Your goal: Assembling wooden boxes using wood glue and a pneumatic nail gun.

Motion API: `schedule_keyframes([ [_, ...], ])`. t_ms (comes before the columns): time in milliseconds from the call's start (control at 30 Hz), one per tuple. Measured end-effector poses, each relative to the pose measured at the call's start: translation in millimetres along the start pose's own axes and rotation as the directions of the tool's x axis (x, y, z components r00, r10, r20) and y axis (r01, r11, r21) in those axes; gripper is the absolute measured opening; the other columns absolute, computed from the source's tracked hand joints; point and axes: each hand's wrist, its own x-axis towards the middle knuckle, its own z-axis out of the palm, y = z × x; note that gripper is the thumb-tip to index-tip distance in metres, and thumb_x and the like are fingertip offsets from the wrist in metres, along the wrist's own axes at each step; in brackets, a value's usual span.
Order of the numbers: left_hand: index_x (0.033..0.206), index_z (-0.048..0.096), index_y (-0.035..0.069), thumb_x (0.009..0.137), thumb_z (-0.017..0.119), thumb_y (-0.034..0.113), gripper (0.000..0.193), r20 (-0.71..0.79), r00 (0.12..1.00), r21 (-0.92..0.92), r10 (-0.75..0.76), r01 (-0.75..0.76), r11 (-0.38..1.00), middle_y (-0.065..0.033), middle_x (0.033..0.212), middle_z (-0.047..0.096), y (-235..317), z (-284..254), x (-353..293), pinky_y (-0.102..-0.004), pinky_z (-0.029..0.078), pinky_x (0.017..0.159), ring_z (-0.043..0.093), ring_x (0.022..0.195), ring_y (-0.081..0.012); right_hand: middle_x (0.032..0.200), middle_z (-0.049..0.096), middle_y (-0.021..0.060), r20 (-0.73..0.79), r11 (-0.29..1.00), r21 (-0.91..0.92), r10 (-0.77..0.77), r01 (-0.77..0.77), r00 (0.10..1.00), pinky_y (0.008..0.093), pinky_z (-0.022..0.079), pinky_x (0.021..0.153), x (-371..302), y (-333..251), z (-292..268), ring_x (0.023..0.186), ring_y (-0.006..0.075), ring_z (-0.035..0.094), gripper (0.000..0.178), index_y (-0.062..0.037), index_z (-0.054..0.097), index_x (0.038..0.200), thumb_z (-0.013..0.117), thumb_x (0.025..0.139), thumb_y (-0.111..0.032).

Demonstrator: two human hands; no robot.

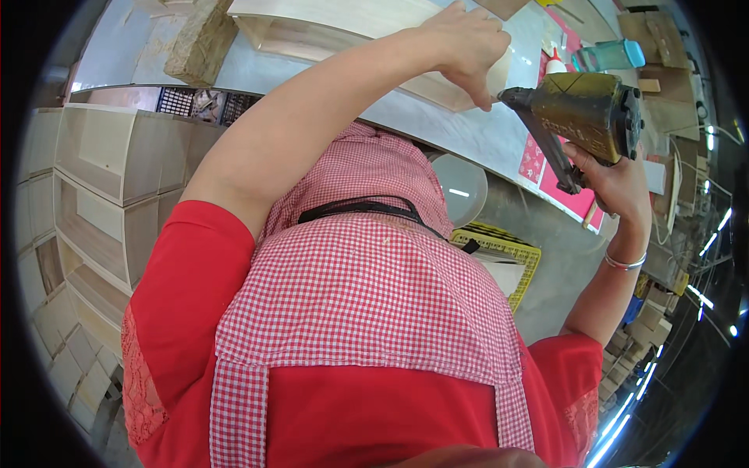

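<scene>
A long, pale wooden box (292, 43) lies on the worktable at the far side. My left hand (468, 51) grips its right end, thumb down along the near side and fingers over the top. In my right hand (620, 187) is a nail gun (581, 117) with a dark, worn body, held by its handle. The nail gun's nose points left and sits close to the left thumb at the end of the box. Whether the nose touches the wood I cannot tell.
A rough wooden block (201, 43) sits left of the box. A teal bottle (608, 54) and a red-tipped white bottle (555, 64) stand behind the nail gun. Stacked wooden boxes (94, 160) fill the left. Below the table are a round pale stool (460, 183) and a yellow crate (533, 257).
</scene>
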Motion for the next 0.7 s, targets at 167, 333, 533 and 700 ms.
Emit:
schedule_keyframes([
  [167,0.111,0.063,0.001,0.06,0.08,0.054,0.076,-0.052,0.999,0.154,-0.01,0.018,0.988,-0.0142,0.119,0.06,-2.6,19.0,-0.4,-0.0426,0.039,0.095,0.051,0.119,-0.0277,0.099,0.071,0.0073,0.066,0.999,0.034,-0.032,0.03,0.997,0.0309,0.051,0.08,8.3,2.2,-5.8,0.086,0.0142,0.064,0.037,0.0013,0.064,0.108,0.08,0.078,-0.012],
  [333,0.102,0.061,-0.003,0.055,0.082,0.05,0.074,-0.157,0.987,0.147,0.014,0.01,0.989,-0.0161,0.107,0.06,-5.3,22.9,-3.0,-0.0401,0.041,0.09,0.055,0.106,-0.0305,0.098,0.07,0.0071,-0.068,0.998,0.018,0.064,-0.063,0.996,0.0307,0.051,0.079,19.3,-7.7,-10.3,0.086,0.0133,0.063,0.037,0.0017,0.064,0.108,0.08,0.078,-0.012],
  [533,0.098,0.061,-0.003,0.055,0.082,0.051,0.072,-0.113,0.993,0.108,0.014,-0.001,0.994,-0.0158,0.101,0.06,-3.0,19.2,-2.9,-0.0402,0.043,0.09,0.057,0.1,-0.0305,0.098,0.071,0.0081,-0.095,0.995,0.093,-0.032,0.041,0.995,0.0311,0.051,0.079,46.8,13.8,-12.2,0.085,0.0137,0.064,0.037,0.0027,0.063,0.107,0.08,0.079,-0.012],
  [700,0.098,0.061,-0.002,0.056,0.082,0.051,0.071,-0.09,0.996,0.087,-0.01,0.017,0.996,-0.0153,0.1,0.06,-4.7,15.9,-4.8,-0.0396,0.043,0.09,0.057,0.1,-0.0294,0.097,0.07,0.0085,-0.056,0.999,0.043,-0.028,0.031,0.998,0.0312,0.051,0.079,59.1,9.3,-12.6,0.085,0.0143,0.064,0.037,0.0031,0.062,0.107,0.08,0.078,-0.012],
])
